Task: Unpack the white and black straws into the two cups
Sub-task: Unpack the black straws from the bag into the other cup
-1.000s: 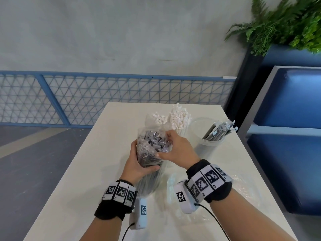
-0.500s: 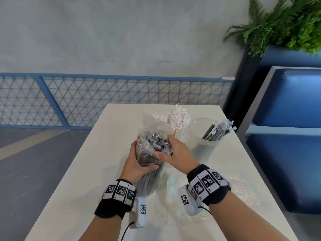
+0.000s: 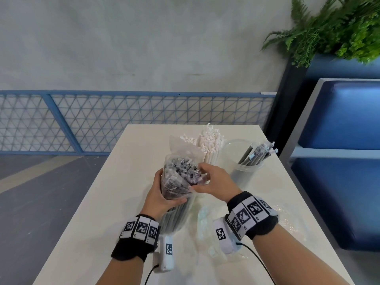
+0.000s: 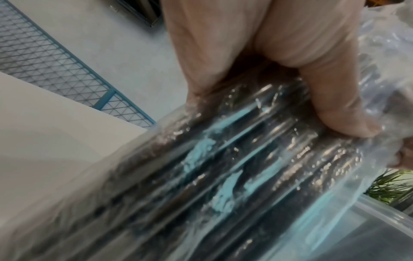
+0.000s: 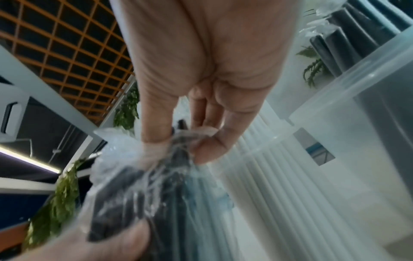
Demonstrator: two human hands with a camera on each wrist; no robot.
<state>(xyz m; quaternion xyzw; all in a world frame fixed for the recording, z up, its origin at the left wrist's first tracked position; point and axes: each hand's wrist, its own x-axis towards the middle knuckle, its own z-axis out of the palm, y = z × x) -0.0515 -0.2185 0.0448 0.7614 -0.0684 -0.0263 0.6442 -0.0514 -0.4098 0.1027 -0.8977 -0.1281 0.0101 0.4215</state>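
clear bag of blk straws (image 3: 181, 182) upright, white straws (image 3: 210, 145) & blk straws in cup (image 3: 257, 154) behind

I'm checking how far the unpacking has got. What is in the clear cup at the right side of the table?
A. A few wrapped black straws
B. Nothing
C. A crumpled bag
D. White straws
A: the clear cup holds a few wrapped black straws leaning against its rim.

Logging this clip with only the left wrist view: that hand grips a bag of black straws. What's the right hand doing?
Observer: The right hand has its fingers pinching wrapped straw ends at the open top of the bag.
Operator: Any unpacked already?
Observer: Yes, several black straws lean in the clear cup on the right.
Operator: And the white ones?
Observer: The white straws stand upright behind the bag.
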